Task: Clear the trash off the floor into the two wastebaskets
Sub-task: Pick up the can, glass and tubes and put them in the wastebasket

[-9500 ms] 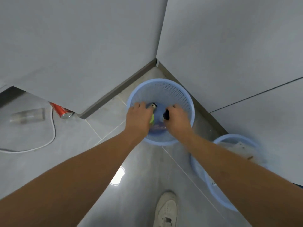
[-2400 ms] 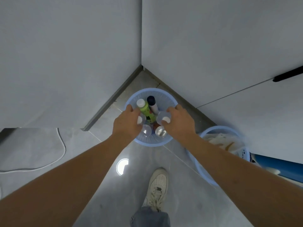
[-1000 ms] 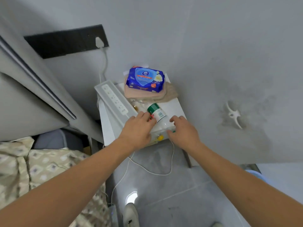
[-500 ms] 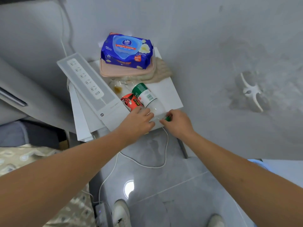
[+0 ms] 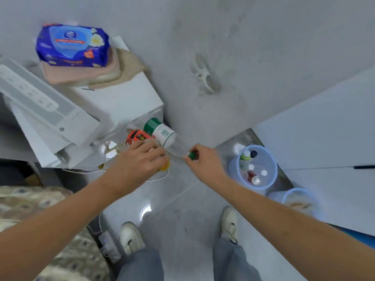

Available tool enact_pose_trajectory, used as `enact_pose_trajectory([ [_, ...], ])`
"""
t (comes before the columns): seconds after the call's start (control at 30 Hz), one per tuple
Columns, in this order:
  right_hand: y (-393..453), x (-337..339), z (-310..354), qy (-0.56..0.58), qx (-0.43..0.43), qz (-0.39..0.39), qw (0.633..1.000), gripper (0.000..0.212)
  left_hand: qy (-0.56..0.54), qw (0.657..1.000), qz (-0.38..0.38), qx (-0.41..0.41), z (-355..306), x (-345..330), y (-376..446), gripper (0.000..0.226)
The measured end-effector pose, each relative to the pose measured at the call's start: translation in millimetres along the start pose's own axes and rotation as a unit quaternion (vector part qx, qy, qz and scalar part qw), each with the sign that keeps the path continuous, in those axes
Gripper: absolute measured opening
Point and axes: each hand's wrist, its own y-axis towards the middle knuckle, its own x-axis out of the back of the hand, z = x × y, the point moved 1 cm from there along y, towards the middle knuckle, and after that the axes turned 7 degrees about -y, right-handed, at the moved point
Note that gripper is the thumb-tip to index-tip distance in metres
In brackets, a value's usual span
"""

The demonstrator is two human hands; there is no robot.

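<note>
Two bottles: we're gripping the red one (image 5: 136, 138) in our left hand (image 5: 140, 159), our right hand (image 5: 205, 161) pinching the clear one (image 5: 162, 134) by its green cap.

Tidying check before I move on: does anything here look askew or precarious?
Yes. The power strip lies tilted, overhanging the white stand's edge. A cloth droops off its back corner under the wipes pack.

Grey floor (image 5: 182, 230), two wastebaskets (image 5: 252, 166), white stand (image 5: 121, 102), wipes pack (image 5: 72, 45)

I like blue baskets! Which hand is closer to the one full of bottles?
Right. The right hand is just left of the blue wastebasket; the left hand is farther left.
</note>
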Motion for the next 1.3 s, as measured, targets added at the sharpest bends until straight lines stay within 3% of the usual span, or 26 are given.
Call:
enact_pose_trajectory([
  [0.13,-62,29,-46,-0.003,-0.012,-0.001,1.0,0.027,-0.061,0.998,-0.008,0.009,-65,13,19,0.017],
  [0.3,-112,71,-114,0.012,-0.062,-0.038,0.997,0.025,-0.104,0.989,0.093,0.043,-126,0,72,0.026],
  [0.53,-130,106,-248,0.015,-0.153,-0.1,0.983,0.025,-0.14,0.984,0.108,0.02,-206,-69,179,0.021],
  [0.67,-115,112,-332,0.018,-0.196,-0.128,0.972,0.026,-0.174,0.98,0.094,0.036,-237,-127,235,0.018],
  [0.8,-75,116,-406,0.036,-0.231,-0.134,0.963,0.024,-0.219,0.964,0.083,0.127,-251,-186,286,0.021],
  [0.9,-39,114,-451,0.027,-0.234,-0.133,0.963,0.027,-0.234,0.959,0.054,0.152,-254,-228,325,0.023],
  [1.1,27,87,-509,-0.012,-0.219,-0.107,0.97,0.029,-0.258,0.95,0.018,0.175,-247,-295,390,0.025],
  [1.3,53,71,-533,-0.016,-0.193,-0.109,0.975,0.026,-0.288,0.933,-0.012,0.214,-234,-320,380,0.026],
])
